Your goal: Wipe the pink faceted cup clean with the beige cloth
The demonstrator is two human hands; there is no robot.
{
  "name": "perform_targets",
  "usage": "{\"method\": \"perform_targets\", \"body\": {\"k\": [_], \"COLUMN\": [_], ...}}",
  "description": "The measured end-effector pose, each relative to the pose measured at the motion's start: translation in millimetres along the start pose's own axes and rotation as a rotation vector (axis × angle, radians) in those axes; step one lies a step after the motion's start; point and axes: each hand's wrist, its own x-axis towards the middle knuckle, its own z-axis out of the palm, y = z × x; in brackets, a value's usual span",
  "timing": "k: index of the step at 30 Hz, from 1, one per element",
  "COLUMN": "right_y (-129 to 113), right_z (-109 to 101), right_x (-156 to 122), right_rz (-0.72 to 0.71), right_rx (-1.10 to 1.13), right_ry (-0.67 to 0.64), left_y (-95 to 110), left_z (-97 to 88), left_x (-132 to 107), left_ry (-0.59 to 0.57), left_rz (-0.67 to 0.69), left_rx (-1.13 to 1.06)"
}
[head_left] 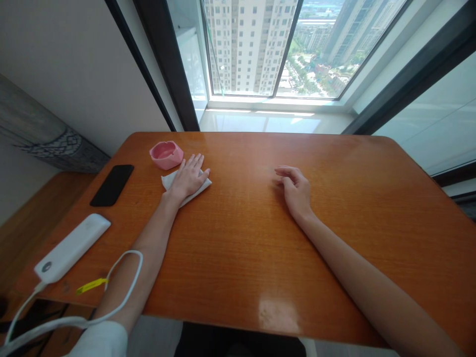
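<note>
My left hand [189, 177] lies flat with its fingers spread on a folded white tissue or cloth [197, 192], pressing it to the wooden table. Just beyond those fingertips, to the left, sits a pink faceted ashtray-like bowl [166, 155]. On the other side, my right hand [295, 189] rests on its edge on the tabletop. Its fingers are loosely curved, the thumb stands apart from them, and nothing shows in it.
A black phone [112, 185] and a white power bank [72, 248] lie along the left of the table [238, 258]. A white cable [55, 325] with a yellow tag [91, 286] crosses my left forearm. Behind the table is a window [275, 49]; a grey curtain [48, 129] hangs left.
</note>
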Motion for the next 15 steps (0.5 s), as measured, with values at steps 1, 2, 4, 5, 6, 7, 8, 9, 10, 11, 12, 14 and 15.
{"method": "perform_targets", "body": {"k": [1,2,4,5,6,7,8,9,10,11,12,14,15], "right_y": [-0.1,-0.2,-0.7,-1.1,-1.5,-2.0,-2.3,-2.5,-2.5,-2.3,-2.0,-1.3,-1.1], "right_z": [0.1,0.1,0.3,0.5,0.6,0.8,0.9,1.1,1.2,1.2,1.2,1.2,1.1], "right_x": [-0.2,-0.3,-0.3,-0.3,-0.3,-0.3,-0.4,-0.4,-0.5,-0.6,-0.6,-0.6,-0.5], "right_rz": [-0.003,-0.006,-0.008,-0.008,-0.008,-0.007,-0.007,-0.009,-0.011,-0.015,-0.018,-0.024,-0.024], "right_rx": [-0.002,-0.005,-0.014,-0.018,-0.020,-0.019,-0.019,-0.022,-0.027,-0.034,-0.041,-0.052,-0.054], "right_ry": [0.000,0.001,-0.001,-0.003,-0.003,-0.004,-0.003,-0.003,-0.003,-0.005,-0.009,-0.014,-0.016], "left_y": [-6.2,-11.9,-21.3,-24.8,-27.3,-29.0,-29.9,-30.1,-29.8,-29.1,-28.4,-27.4,-27.5], "left_z": [-2.2,-4.3,-8.0,-9.7,-11.4,-13.3,-15.7,-18.5,-22.0,-26.2,-30.9,-41.3,-46.5], "left_x": [-0.1,-0.5,-2.0,-3.1,-4.3,-5.5,-6.7,-7.9,-9.0,-10.1,-11.2,-13.2,-14.3], "left_ry": [-0.005,-0.016,-0.025,-0.025,-0.023,-0.020,-0.018,-0.019,-0.023,-0.035,-0.055,-0.122,-0.161], "left_rz": [0.005,0.021,0.069,0.096,0.123,0.146,0.164,0.178,0.186,0.185,0.175,0.128,0.096], "left_rx": [-0.010,-0.022,-0.045,-0.058,-0.071,-0.084,-0.095,-0.105,-0.113,-0.118,-0.122,-0.115,-0.101]}}
